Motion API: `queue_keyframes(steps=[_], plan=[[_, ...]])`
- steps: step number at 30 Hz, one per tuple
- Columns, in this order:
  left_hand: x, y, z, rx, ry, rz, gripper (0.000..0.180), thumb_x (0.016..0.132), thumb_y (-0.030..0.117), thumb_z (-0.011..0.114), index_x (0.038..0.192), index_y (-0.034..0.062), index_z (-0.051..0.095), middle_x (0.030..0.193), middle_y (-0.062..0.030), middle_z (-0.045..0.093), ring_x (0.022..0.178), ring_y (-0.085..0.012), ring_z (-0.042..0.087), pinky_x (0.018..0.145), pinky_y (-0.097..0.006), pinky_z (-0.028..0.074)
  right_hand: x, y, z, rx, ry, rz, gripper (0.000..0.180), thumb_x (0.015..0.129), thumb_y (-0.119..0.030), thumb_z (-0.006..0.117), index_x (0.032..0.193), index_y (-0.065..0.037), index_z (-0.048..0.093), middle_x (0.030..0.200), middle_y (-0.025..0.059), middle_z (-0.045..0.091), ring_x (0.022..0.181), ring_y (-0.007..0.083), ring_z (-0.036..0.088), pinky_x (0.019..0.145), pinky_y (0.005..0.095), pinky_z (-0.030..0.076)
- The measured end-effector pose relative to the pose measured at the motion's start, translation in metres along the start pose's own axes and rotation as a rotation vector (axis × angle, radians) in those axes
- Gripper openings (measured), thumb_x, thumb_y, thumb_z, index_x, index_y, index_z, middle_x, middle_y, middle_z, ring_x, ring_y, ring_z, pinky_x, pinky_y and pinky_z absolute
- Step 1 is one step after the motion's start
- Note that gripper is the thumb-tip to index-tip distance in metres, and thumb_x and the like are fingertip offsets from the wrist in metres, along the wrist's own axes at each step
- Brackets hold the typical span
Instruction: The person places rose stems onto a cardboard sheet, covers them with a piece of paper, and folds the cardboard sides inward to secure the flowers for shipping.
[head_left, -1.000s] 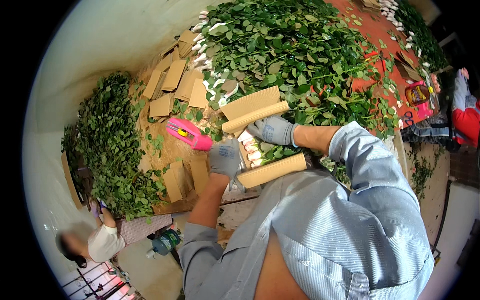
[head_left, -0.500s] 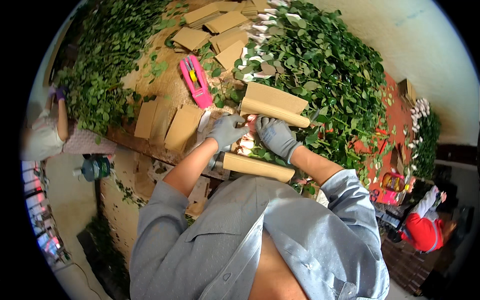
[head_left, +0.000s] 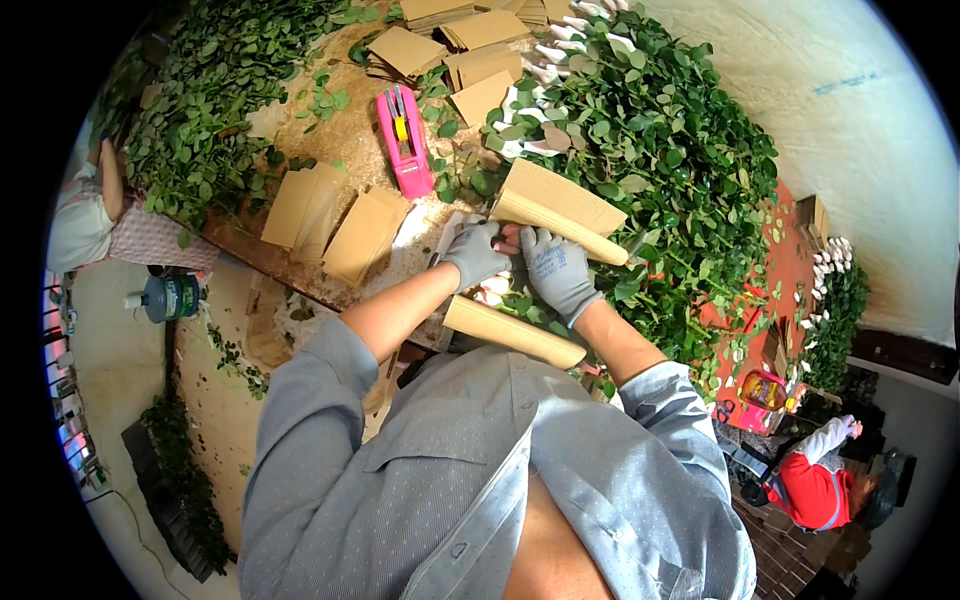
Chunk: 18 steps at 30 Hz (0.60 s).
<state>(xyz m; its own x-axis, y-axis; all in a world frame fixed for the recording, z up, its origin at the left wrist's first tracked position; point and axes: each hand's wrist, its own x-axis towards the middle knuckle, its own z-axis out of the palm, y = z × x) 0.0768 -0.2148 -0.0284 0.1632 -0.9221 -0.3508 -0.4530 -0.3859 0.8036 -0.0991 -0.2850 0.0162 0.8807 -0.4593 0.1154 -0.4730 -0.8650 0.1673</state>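
Both my hands wear grey gloves with fingertips bare, and they meet over a small bunch of pale pink roses (head_left: 492, 288). My left hand (head_left: 478, 254) is closed at the rose heads, its fingers curled inward. My right hand (head_left: 558, 268) is closed over the bunch from the other side, palm down. Green stems run off to the right beneath it. A corrugated cardboard sheet (head_left: 570, 205), its near edge curled over, stands just beyond my hands. Another curved cardboard piece (head_left: 513, 332) lies nearer, against my shirt. What my fingertips pinch is partly hidden.
A pink tape dispenser (head_left: 405, 145) stands on the wooden table (head_left: 345, 120). Stacks of cardboard sheets (head_left: 365, 236) lie left and at the back. Leafy rose stems (head_left: 670, 170) pile up on the right, more foliage (head_left: 215, 120) on the left. Two other people work at the sides.
My hands have drawn closer together at the rose heads, covering more of them. My view has shifted a little, so the table items appear moved slightly.
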Motion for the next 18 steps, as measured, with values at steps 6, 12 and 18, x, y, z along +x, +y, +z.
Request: queue_keyframes(steps=[6,12,18], plan=[[0.002,-0.008,0.005,-0.057,-0.038,-0.031,0.040,0.071,0.024,0.083,0.103,0.0020,0.071,0.105,-0.0186,0.070,0.097,-0.0325,0.068,0.084,-0.041,0.053,-0.002,-0.003,0.000,0.035,-0.033,-0.007,0.019,0.093,-0.023,0.058,0.108,-0.011,0.060,0.093,0.0109,0.065,0.080,0.0278,0.069,0.064,0.0433,0.054],[-0.013,0.009,-0.002,0.060,0.032,-0.006,0.031,0.068,0.021,0.076,0.092,0.0021,0.071,0.092,-0.0209,0.072,0.093,-0.0363,0.070,0.082,-0.043,0.054,-0.003,-0.010,0.010,0.033,-0.122,0.022,0.027,0.091,-0.021,0.060,0.115,-0.009,0.064,0.104,0.0133,0.065,0.090,0.0307,0.069,0.072,0.0470,0.054],[-0.009,0.003,-0.001,0.119,0.032,-0.036,0.041,0.070,0.027,0.081,0.100,0.0015,0.072,0.099,-0.0200,0.073,0.095,-0.0358,0.070,0.084,-0.042,0.055,0.008,-0.013,0.002,0.003,-0.265,0.021,0.033,0.092,-0.021,0.059,0.120,-0.006,0.066,0.107,0.0150,0.066,0.091,0.0317,0.069,0.071,0.0476,0.056]])
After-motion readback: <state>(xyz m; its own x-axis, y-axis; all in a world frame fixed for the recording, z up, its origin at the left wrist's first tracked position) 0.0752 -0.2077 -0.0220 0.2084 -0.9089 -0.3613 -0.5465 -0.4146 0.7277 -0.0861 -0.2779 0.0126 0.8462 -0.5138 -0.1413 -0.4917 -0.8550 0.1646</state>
